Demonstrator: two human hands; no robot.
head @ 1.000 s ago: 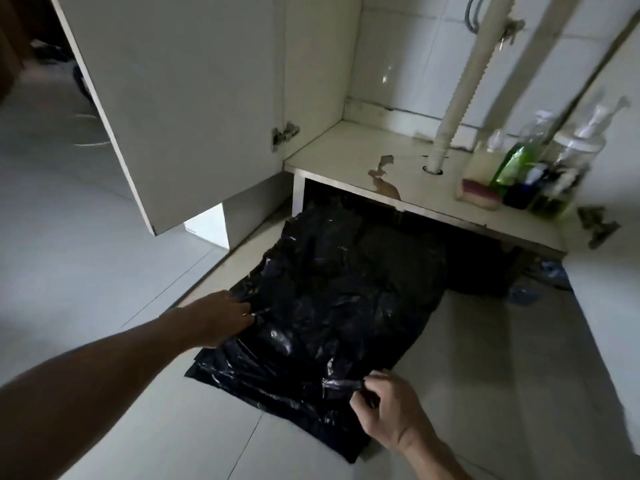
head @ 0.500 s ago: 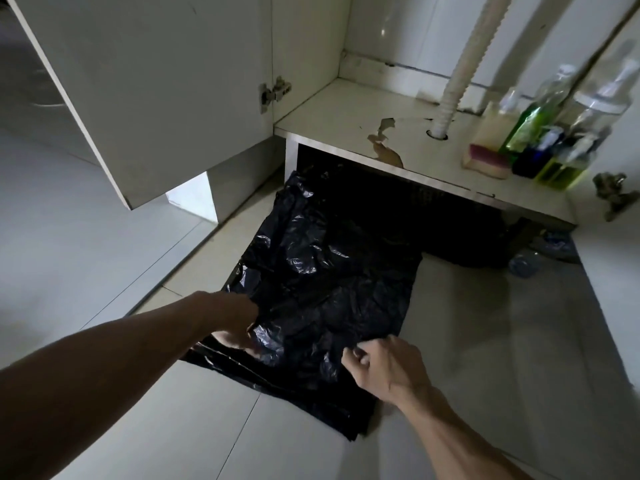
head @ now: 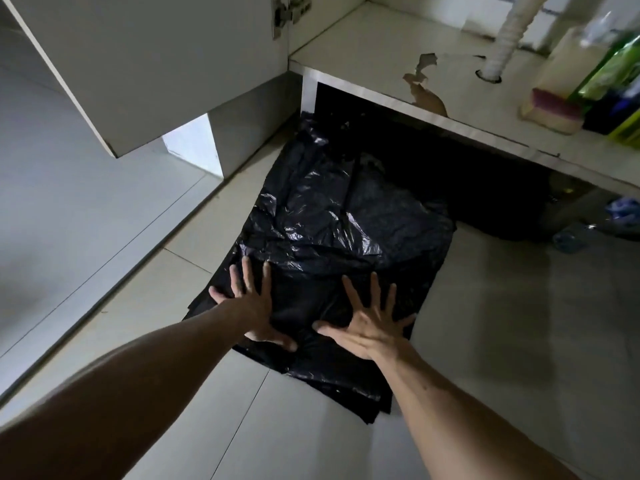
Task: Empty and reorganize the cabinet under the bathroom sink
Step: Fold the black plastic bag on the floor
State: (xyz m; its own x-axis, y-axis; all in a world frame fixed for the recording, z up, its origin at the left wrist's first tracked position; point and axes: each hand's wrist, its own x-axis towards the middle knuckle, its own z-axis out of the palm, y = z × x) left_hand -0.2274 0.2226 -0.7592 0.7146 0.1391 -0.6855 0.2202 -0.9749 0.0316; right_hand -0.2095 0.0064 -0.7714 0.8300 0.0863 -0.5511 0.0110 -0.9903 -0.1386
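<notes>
Pressing down flat, the left hand (head: 254, 311) and right hand (head: 369, 322) both have their fingers spread wide on a black trash bag (head: 332, 244). It lies on the tiled floor (head: 519, 323), reaching under the cabinet shelf (head: 363, 60). A sponge (head: 550, 110) and bottles (head: 613, 74) sit beside the white drain pipe (head: 504, 39). The cabinet door (head: 138, 57) hangs open.

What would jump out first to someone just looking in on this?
The black plastic bag spread on the floor tiles before the open cabinet, with the left hand and right hand pressing flat on its near end, fingers spread. At upper right, bottles and a sponge sit on the cabinet floor.
</notes>
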